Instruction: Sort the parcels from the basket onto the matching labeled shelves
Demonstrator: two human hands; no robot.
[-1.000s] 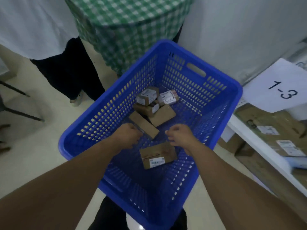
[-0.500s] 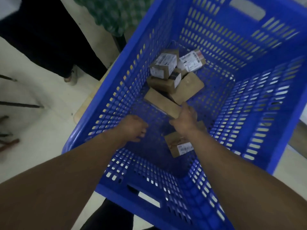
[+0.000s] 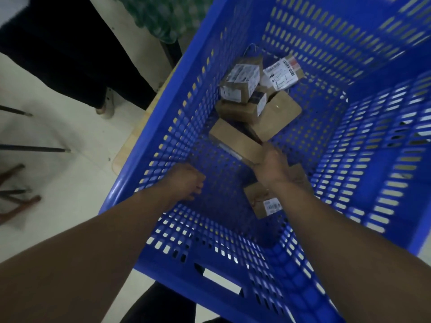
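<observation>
Several cardboard parcels (image 3: pixel 240 110), blue basket (image 3: pixel 163 117)

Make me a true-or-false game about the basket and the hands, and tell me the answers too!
1. The basket is blue. True.
2. The basket has no parcels in it. False: several lie inside, like the labelled parcel at the far end.
3. The right hand is at the near end of the flat brown parcel. True.
4. The left hand holds a parcel. False: its fingers are curled and it holds nothing.
</observation>
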